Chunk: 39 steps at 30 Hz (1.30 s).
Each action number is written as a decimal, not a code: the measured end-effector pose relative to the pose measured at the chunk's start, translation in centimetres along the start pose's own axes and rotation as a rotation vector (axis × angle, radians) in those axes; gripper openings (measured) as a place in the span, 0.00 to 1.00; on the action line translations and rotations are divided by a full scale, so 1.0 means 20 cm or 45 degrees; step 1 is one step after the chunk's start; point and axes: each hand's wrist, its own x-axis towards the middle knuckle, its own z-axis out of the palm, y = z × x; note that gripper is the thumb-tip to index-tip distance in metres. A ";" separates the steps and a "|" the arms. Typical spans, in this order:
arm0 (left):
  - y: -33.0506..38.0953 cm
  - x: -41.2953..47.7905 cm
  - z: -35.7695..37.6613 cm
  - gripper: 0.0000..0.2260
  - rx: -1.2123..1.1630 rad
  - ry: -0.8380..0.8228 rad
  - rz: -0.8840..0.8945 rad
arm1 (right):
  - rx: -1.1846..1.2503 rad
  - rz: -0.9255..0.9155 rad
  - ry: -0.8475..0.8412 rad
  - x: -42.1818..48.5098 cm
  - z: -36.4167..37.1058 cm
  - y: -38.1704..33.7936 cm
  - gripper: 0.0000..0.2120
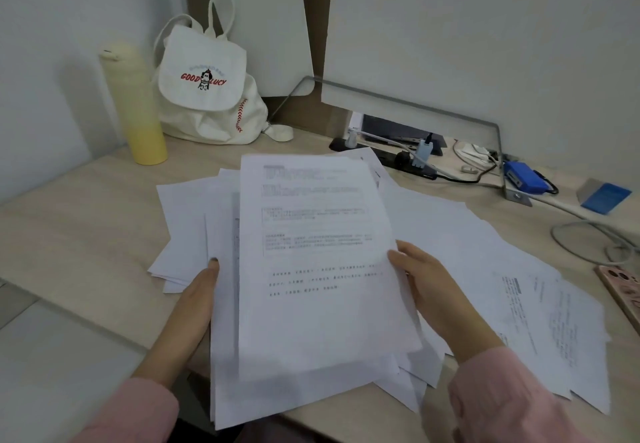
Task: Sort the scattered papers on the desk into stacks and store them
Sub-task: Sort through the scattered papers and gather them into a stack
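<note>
A thick stack of white printed papers (315, 269) is lifted over the middle of the light wooden desk (79, 235), its top sheet facing me with blurred lines of text. My left hand (197, 300) grips the stack's left edge, thumb on top. My right hand (426, 287) holds the right edge, fingers under the sheets. More loose papers (183, 221) lie fanned out beneath on the left. Another spread of printed sheets (547, 321) lies on the right, reaching the desk's front edge.
A yellow bottle (135, 103) and a white "Good Lucy" backpack (204, 86) stand at the back left. A black power strip (391, 155) with cables, a blue box (524, 176), a blue-and-grey block (604, 195) and a pink phone (623, 290) are on the right.
</note>
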 end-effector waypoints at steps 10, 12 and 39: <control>-0.02 -0.02 -0.01 0.16 0.089 -0.053 0.063 | -0.684 -0.069 0.079 0.03 0.14 0.18 0.15; -0.02 -0.01 -0.01 0.15 0.119 -0.036 0.061 | -0.850 -0.199 0.135 0.06 0.09 0.19 0.17; 0.01 -0.04 0.01 0.12 0.204 0.026 -0.011 | -1.761 -0.413 0.492 0.09 -0.25 0.09 0.15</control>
